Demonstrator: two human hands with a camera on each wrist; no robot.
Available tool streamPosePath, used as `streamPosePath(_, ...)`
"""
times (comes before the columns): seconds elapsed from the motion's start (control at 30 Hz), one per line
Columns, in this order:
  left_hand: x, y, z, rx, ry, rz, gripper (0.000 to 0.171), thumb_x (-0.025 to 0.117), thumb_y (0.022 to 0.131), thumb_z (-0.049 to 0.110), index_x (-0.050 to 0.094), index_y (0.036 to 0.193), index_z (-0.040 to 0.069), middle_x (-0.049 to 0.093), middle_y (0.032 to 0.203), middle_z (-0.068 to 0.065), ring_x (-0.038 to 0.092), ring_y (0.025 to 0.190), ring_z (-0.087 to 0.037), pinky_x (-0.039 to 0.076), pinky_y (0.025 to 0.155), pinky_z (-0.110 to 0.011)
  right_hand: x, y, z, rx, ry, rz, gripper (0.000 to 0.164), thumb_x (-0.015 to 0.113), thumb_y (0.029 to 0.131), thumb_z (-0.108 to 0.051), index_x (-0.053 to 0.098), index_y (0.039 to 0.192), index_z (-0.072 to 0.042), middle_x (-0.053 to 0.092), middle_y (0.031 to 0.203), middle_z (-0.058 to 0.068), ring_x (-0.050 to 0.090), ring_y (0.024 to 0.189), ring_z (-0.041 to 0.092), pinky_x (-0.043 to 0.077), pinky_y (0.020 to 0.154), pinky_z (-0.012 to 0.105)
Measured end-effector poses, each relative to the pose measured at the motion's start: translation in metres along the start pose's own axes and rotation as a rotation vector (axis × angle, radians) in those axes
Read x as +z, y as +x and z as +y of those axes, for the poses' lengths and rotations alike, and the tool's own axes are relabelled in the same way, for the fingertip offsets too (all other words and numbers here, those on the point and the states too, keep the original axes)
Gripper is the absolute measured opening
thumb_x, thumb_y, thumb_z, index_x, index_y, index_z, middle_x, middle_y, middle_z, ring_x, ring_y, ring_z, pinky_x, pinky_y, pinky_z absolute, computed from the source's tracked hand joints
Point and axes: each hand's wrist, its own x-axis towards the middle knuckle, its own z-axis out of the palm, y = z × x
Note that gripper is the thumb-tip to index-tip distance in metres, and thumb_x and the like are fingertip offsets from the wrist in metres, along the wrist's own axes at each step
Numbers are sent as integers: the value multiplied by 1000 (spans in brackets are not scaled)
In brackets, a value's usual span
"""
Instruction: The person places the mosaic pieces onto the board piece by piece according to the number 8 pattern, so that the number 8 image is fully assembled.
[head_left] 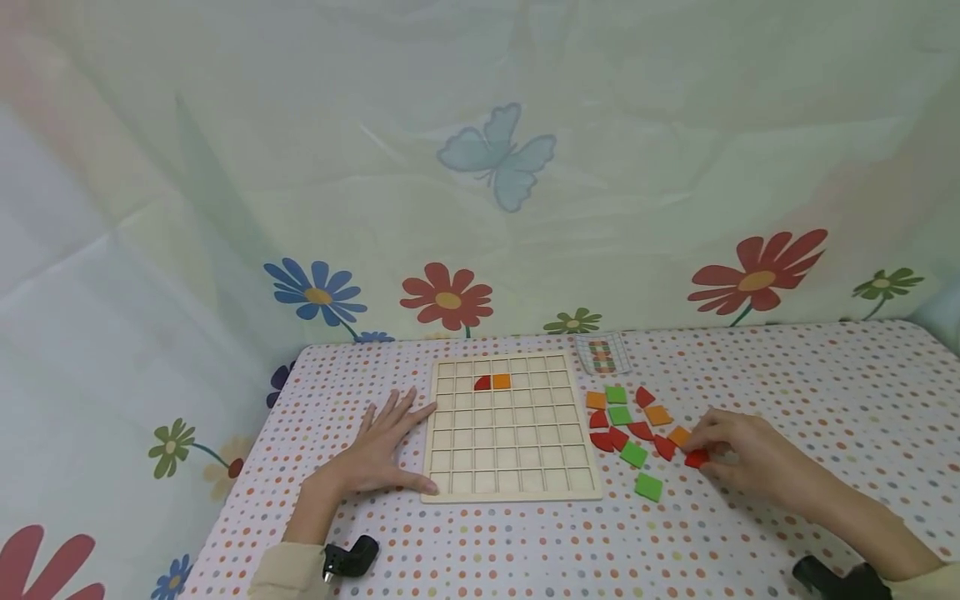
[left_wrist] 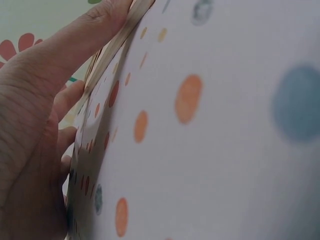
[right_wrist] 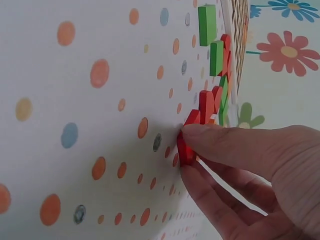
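A wooden grid board [head_left: 506, 458] lies on the dotted table, with a red quarter-circle tile [head_left: 483, 382] and an orange square tile [head_left: 501, 381] side by side in its upper cells. My left hand [head_left: 381, 454] rests with fingers spread at the board's left edge, thumb touching the lower left corner. In the right wrist view, a red tile [right_wrist: 187, 145] sits between the thumb and fingertips of my right hand [right_wrist: 235, 170]. That hand is at the right end of the loose tiles, and an orange tile [head_left: 678, 436] lies beside its fingers.
Between board and right hand lie loose red quarter-circles, orange squares and green squares, including a green tile [head_left: 648, 487] nearest the front. A small pattern card [head_left: 603, 354] lies at the board's upper right. A flowered cloth [head_left: 637, 192] hangs behind the table.
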Motion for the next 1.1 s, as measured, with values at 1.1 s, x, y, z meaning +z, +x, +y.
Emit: streamPosePath(1.1,1,1,0,-7,5,-1,116,90,73,60,31,167,24,6,175,-14,-4,160,-41,-5,124,-68,2,0,22,31,168,3,25,88,76,7,80,92,-11,70,91,-3,58,79,2,56,65,21)
